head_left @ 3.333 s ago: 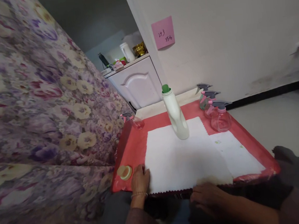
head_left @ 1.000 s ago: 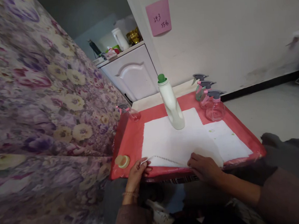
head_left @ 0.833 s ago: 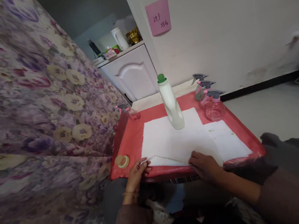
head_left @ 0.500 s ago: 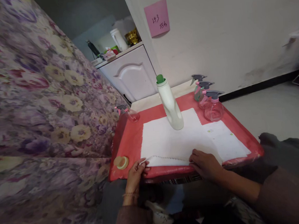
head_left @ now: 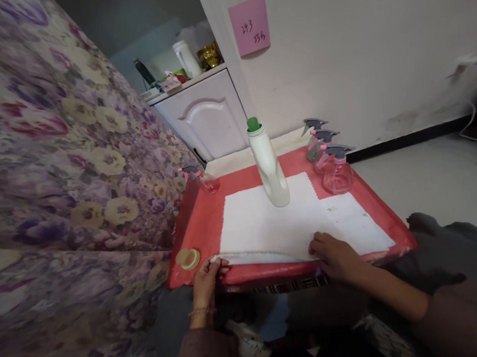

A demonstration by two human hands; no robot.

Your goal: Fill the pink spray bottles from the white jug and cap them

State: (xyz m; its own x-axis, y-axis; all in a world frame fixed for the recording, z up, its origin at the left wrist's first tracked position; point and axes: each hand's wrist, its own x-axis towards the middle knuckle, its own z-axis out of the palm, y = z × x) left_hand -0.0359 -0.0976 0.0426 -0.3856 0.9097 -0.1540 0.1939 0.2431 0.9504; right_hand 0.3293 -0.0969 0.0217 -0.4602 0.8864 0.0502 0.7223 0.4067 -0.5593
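A white cloth with a scalloped edge lies on the red-covered table. My left hand pinches its near left corner. At the right end of the same near edge, the curled fingers of my right hand grip the cloth, their tips partly hidden. Between my hands the near edge is raised and folded into a narrow strip. A pale green bottle stands on the far part of the cloth, a darker green piece in its uncapped mouth. Left of my left hand is a round yellowish lid.
Several clear spray bottles with grey and pink heads stand at the table's right rim. Another spray bottle is at the far left. A floral curtain hangs along the left side, and a white cabinet is behind.
My hands have moved a little apart, the left one leftward and the right one rightward. The cloth's near edge between them is pulled straighter and now forms a folded strip.
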